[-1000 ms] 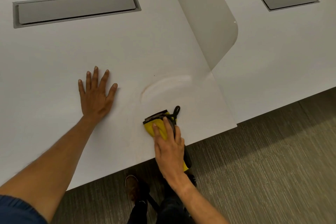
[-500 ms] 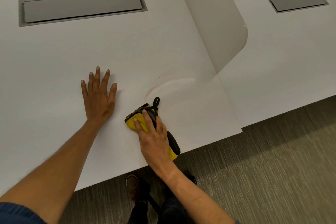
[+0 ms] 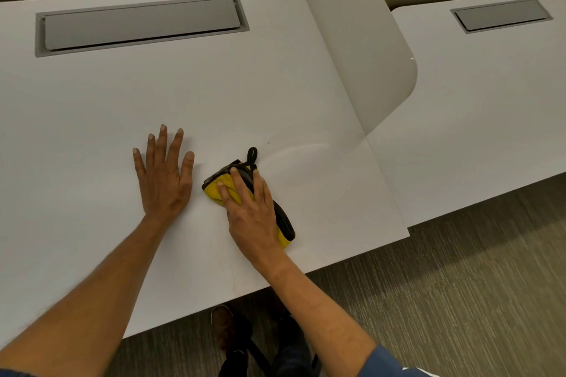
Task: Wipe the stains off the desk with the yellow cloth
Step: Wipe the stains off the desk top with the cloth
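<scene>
Underfoot, grey carpet (image 3: 459,300); above, white desk (image 3: 92,131), faint curved stain (image 3: 294,150).

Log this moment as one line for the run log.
right hand: pressing yellow cloth on desk | left hand: flat, bracing | faint stain arc: remains

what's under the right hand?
The folded yellow cloth, pressed flat on the desk by the right hand. Its black trim shows at both ends. Any stain beneath the cloth is hidden.

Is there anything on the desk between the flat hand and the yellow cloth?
No. In the head view, only a narrow strip of bare white desk separates the left hand from the yellow cloth under the right hand.
</scene>
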